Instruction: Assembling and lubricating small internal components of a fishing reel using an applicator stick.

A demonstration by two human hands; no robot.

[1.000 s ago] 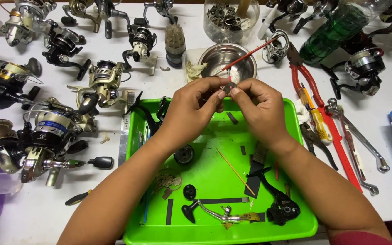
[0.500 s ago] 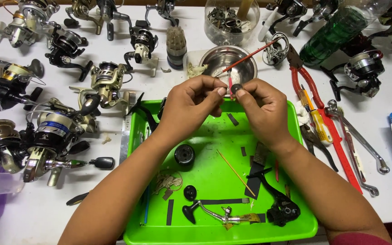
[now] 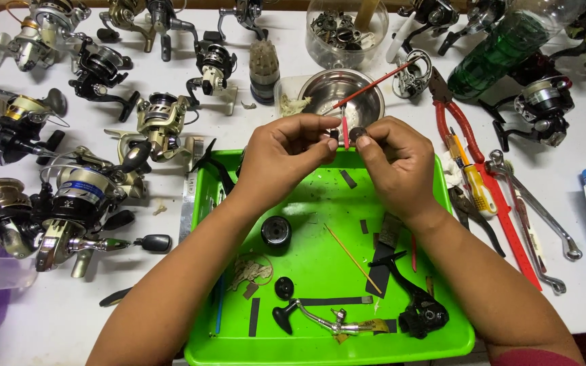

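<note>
Two hands meet above the far edge of the green tray [image 3: 201, 203]. Your left hand [image 3: 281, 152] pinches a thin red tool [image 3: 344, 127] upright between thumb and forefinger, and your right hand [image 3: 391, 159] pinches a small dark round part [image 3: 357, 133] just beside that tool. Since half a second ago the hands have drawn slightly apart and the tool now stands clear between them, so the work on the part looks paused or re-gripped, not finished.

Beyond the tray's far edge sits the steel bowl [image 3: 354, 88], close to your knuckles. Left of the tray the fishing reels [image 3: 76, 196] crowd in; right of it lie the red pliers [image 3: 456, 115] and wrenches [image 3: 537, 217]. Open room is mostly over the tray's middle, toward you.
</note>
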